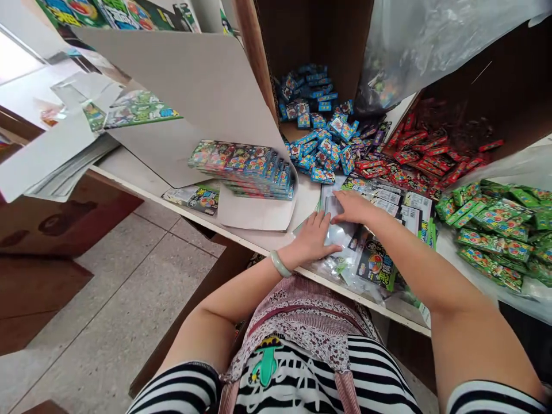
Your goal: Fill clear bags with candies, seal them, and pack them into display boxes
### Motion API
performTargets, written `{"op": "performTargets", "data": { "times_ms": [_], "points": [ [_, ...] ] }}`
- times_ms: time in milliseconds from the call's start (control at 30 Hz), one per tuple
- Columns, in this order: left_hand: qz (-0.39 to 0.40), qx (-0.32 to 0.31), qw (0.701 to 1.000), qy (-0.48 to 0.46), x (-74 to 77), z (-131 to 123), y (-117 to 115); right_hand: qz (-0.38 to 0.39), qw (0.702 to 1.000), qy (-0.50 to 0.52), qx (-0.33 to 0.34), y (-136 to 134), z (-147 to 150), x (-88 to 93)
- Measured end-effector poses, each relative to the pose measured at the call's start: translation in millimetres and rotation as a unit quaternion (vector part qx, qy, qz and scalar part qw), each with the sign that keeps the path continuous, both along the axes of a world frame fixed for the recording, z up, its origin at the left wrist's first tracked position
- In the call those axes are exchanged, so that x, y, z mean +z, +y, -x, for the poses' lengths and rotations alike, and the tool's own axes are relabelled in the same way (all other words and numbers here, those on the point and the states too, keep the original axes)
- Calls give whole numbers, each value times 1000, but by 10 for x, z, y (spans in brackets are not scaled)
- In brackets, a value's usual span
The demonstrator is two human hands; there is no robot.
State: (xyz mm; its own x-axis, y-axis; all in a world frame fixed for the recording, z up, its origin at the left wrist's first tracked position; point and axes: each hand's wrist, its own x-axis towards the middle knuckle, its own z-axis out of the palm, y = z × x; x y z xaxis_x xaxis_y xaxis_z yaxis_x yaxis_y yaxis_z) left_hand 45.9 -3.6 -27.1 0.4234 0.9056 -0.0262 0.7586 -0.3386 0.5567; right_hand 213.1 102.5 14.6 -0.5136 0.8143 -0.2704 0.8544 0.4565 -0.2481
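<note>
My left hand point(311, 240) lies at the table's front edge with fingers stretched and thumb apart, touching clear plastic packaging. Just right of it, my right hand point(352, 208) rests on a flat clear plastic bag point(333, 208), its fingers apart. Beneath and beside my right forearm spread several printed black-and-green packets point(376, 260), some showing white label backs. Left of my hands stands a stack of printed cards or packs point(250, 167) on a white sheet.
Small blue boxes point(330, 149) are heaped behind my hands. Red boxes point(425, 152) lie at the back right, green ones point(495, 224) at the far right in plastic. Large white cardboard flaps point(194, 75) rise at left. A plastic sheet point(431, 46) hangs above.
</note>
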Motion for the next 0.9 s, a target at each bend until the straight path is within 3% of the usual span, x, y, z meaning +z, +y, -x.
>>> {"op": "performTargets", "data": {
  "times_ms": [133, 267, 367, 567, 900],
  "points": [
    [40, 8, 999, 20, -87, -8, 6, -5, 999, -35, 25, -49, 60, 36],
    [-4, 61, 998, -32, -128, 111, 39, -42, 999, 5, 3, -185, -52, 64],
    [-21, 98, 993, -69, -136, 166, 66, -81, 996, 28, -8, -431, -254, 41],
    [105, 152, 975, -125, -88, 218, 138, -78, 996, 37, -4, -883, -641, -118],
    [119, 214, 955, -166, -13, 64, 247, -101, 993, 60, 2, -951, -665, -215]
  ]
}}
